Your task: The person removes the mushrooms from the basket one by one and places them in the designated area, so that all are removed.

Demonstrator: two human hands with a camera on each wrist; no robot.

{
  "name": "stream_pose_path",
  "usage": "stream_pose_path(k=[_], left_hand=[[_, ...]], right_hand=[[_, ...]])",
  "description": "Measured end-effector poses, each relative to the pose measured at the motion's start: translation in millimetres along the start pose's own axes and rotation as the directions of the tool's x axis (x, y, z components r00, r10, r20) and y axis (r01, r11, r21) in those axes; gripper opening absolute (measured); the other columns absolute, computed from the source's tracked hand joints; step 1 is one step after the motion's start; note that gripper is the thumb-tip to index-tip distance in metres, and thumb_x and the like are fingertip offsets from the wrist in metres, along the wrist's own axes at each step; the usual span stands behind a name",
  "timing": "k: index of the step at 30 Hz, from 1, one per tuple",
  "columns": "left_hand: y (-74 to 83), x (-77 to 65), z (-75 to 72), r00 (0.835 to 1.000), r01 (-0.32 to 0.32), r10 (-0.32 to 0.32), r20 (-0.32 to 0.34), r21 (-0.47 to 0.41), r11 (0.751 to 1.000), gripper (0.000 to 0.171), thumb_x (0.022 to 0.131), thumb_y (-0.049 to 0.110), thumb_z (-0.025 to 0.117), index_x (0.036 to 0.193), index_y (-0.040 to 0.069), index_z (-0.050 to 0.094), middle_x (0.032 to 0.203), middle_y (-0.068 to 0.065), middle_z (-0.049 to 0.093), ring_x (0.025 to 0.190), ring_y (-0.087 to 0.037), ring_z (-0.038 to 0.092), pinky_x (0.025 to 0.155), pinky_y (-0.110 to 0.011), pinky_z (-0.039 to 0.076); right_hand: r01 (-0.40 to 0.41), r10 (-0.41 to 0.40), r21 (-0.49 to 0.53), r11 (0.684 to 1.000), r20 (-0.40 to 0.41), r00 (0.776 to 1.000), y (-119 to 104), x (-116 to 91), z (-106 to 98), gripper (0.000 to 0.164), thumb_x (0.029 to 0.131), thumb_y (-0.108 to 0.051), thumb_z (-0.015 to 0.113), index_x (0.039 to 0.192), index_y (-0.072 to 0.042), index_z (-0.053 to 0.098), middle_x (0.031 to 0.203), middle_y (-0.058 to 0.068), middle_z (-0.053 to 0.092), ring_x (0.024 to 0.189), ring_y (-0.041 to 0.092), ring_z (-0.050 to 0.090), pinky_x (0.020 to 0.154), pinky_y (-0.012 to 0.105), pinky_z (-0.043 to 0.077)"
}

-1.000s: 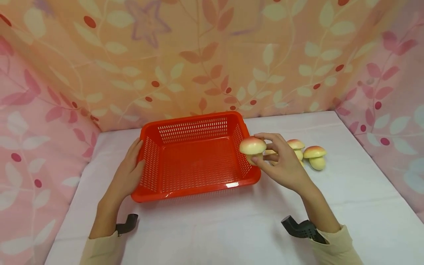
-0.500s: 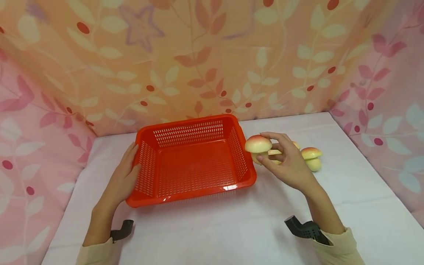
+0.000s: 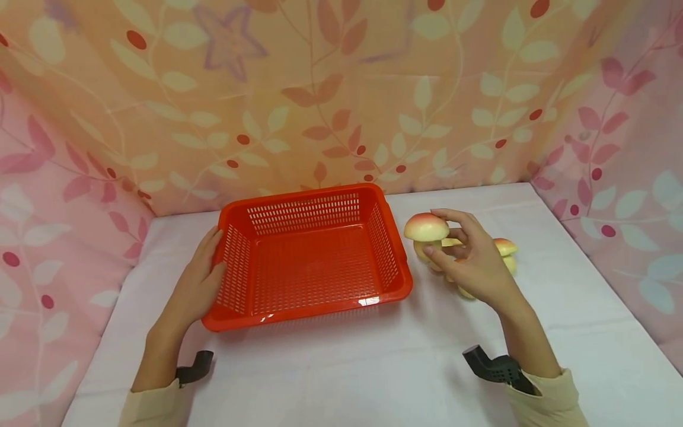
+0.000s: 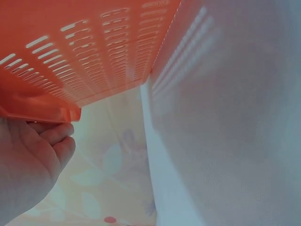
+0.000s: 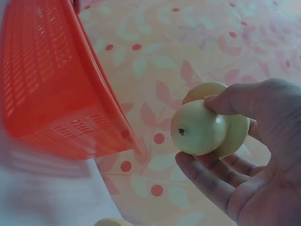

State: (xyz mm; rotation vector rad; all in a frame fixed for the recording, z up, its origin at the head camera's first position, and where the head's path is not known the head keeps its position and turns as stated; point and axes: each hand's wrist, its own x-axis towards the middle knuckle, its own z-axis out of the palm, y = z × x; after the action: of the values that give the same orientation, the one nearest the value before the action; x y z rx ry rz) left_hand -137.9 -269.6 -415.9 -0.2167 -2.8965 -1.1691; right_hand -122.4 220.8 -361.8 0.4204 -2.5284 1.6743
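In the head view, my right hand [image 3: 475, 258] pinches a toy mushroom [image 3: 425, 227] with a red and cream cap, just right of a red plastic basket [image 3: 315, 314]. The right wrist view shows the rounded pale stem end of this mushroom [image 5: 197, 129], with my thumb on one side and fingers on the other. My left hand [image 3: 194, 284] grips the basket's left rim; seen from the left wrist, its fingers [image 4: 63, 141] curl under that rim. Other mushrooms [image 3: 507, 249] lie beyond the right hand, which partly hides them.
A white cloth [image 3: 341, 373] covers the table. Patterned fabric [image 3: 320, 107] rises behind it and at both sides. The slotted basket walls stand between my two hands. A dark wrist camera [image 3: 493, 365] projects from the right wrist, and another camera [image 3: 194, 367] from the left.
My right hand has carried the mushroom rightward, from over the basket's right rim to outside it. The left hand keeps its grip on the rim. The head view has shifted slightly.
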Motion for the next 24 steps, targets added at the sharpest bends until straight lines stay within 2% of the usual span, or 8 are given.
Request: stream_pose_path(k=[2, 10, 17, 24], left_hand=[[0.3, 0.0, -1.3, 1.0, 0.004, -0.004, 0.0, -0.002, 1.0, 0.067, 0.11, 0.018, 0.039, 0.171, 0.012, 0.014, 0.18, -0.012, 0.008, 0.163, -0.047, 0.017, 0.12, -0.081, 0.024], [0.2, 0.8, -1.6, 1.0, 0.003, -0.003, -0.001, 0.006, 1.0, 0.067, 0.11, 0.017, 0.039, 0.171, 0.01, 0.014, 0.18, -0.014, 0.008, 0.163, -0.048, 0.016, 0.122, -0.08, 0.022], [1.1, 1.1, -1.6, 1.0, 0.01, -0.01, 0.003, 0.015, 1.0, 0.067, 0.111, 0.019, 0.039, 0.172, 0.012, 0.013, 0.18, -0.013, 0.008, 0.164, -0.047, 0.016, 0.121, -0.08, 0.023], [0.8, -0.1, -1.7, 1.0, 0.017, -0.017, 0.011, 0.017, 1.0, 0.067, 0.11, 0.018, 0.04, 0.172, 0.013, 0.013, 0.181, -0.011, 0.007, 0.163, -0.047, 0.017, 0.121, -0.08, 0.025]], right_hand=[[-0.005, 0.005, -0.013, 1.0, -0.003, 1.0, 1.5, 0.2, -1.6, 0.064, 0.096, -0.007, 0.076, 0.153, -0.016, 0.049, 0.139, 0.004, 0.049, 0.088, 0.016, 0.077, 0.063, 0.032, 0.066], [0.0, -0.005, -0.087, 0.996, -0.057, 0.998, 9.0, 0.1, -13.7, 0.065, 0.095, -0.009, 0.078, 0.153, -0.015, 0.051, 0.147, 0.003, 0.049, 0.11, -0.001, 0.067, 0.084, 0.013, 0.06], [0.013, -0.026, -0.128, 0.992, -0.099, 0.995, 18.0, -1.6, -26.2, 0.066, 0.094, -0.007, 0.078, 0.154, -0.013, 0.052, 0.145, 0.0, 0.049, 0.111, -0.005, 0.065, 0.085, 0.008, 0.058], [-0.003, -0.012, -0.135, 0.991, -0.114, 0.993, 22.1, -4.4, -34.4, 0.066, 0.094, -0.006, 0.078, 0.154, -0.012, 0.051, 0.142, -0.004, 0.048, 0.108, -0.006, 0.066, 0.079, 0.011, 0.059]])
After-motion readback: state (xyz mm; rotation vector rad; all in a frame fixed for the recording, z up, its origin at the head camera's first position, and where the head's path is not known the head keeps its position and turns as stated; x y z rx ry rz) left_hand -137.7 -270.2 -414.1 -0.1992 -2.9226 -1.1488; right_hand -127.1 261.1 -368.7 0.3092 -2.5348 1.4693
